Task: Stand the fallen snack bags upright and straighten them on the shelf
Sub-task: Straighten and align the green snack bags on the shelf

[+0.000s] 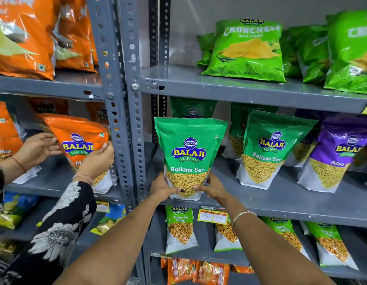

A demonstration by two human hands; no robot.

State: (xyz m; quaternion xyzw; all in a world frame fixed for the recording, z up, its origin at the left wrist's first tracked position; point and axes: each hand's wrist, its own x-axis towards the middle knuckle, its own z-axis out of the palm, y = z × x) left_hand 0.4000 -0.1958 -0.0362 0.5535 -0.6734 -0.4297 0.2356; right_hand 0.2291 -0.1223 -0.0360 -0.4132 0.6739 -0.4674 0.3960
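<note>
A green Ratlami Sev bag [189, 153] stands upright at the front left of the middle grey shelf [281, 200]. My left hand [163, 187] grips its lower left corner and my right hand [212, 187] grips its lower right corner. A second green Ratlami Sev bag [269, 149] stands to the right, tilted slightly, and a purple Aloo bag [338, 153] leans beside it. More green bags stand behind them, partly hidden.
On the left rack another person's two hands [96, 159] hold an orange bag [80, 140]. Green Crunchem bags [246, 50] sit on the shelf above. Grey perforated uprights [125, 112] split the racks. Chana bags [180, 227] and a yellow price tag [212, 215] are below.
</note>
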